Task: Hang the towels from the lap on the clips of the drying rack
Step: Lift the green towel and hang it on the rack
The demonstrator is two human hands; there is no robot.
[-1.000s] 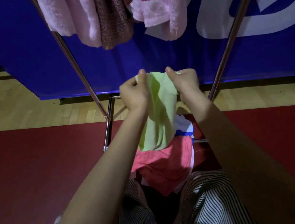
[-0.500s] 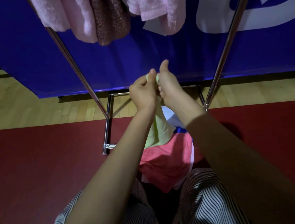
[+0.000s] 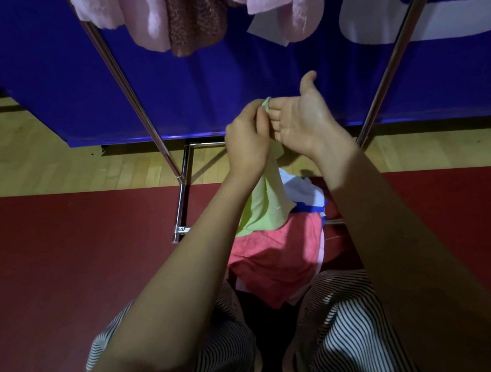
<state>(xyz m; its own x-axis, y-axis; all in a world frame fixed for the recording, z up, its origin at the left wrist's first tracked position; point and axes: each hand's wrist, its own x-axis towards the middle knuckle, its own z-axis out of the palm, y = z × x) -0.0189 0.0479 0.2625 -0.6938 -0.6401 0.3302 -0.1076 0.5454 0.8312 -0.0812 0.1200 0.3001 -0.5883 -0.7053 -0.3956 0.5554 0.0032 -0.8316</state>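
While two hands [image 3: 245, 139] [image 3: 301, 122] grip, one towel [image 3: 265, 205] (green) hangs.

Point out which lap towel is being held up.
The light green towel: the left hand grips its top corner and it hangs down, while the coral towel and the white towel with a blue stripe lie on the lap.

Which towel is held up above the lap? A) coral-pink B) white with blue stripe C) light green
C: the left hand grips the top corner of the light green cloth towel, its lower end draping onto the coral-pink towel below.
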